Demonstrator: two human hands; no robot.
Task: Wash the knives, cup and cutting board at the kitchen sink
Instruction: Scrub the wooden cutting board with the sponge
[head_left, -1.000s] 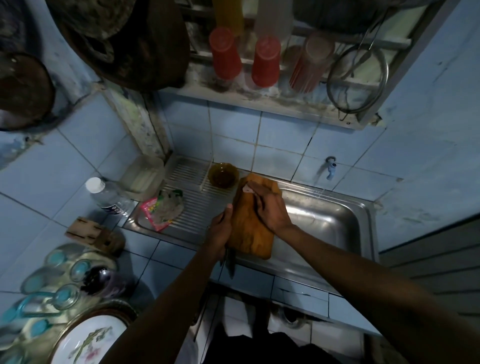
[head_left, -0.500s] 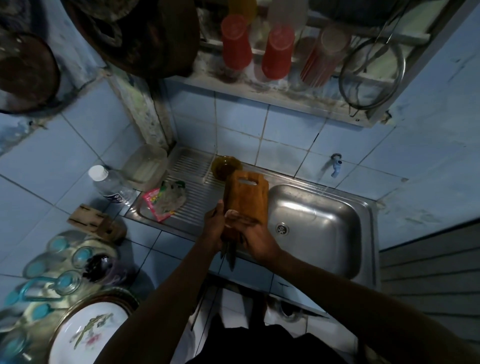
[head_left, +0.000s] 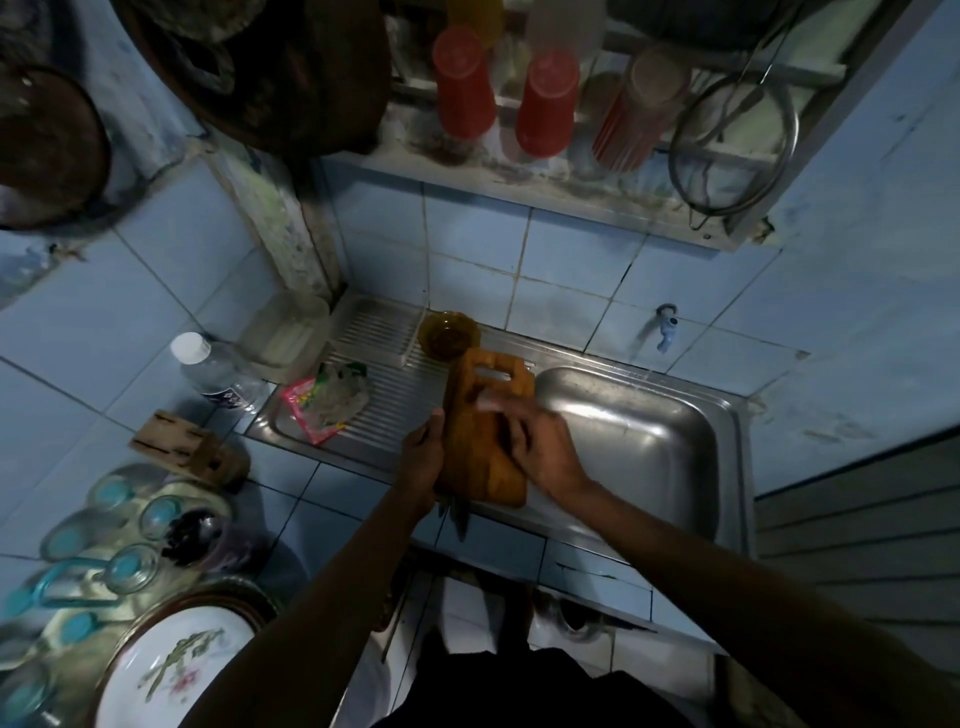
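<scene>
Board (head_left: 485, 447) betw. both hands, sink (head_left: 675, 483) edge.

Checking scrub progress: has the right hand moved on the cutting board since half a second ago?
Yes. The right hand has slid up the cutting board, from its lower end toward the handle slot and the amber bowl.

Right hand (head_left: 540, 447), seen at near end of cutting board (head_left: 485, 431) half second ago, now shifted back up onto middle of board face, fingers blurred across it below handle slot. One second ago same hand was placed higher, near slot end. Board itself tilted slightly toward sink basin (head_left: 639, 441) side compared with half second ago. Left hand (head_left: 423, 462) grip moved a little along board's left edge.
</scene>
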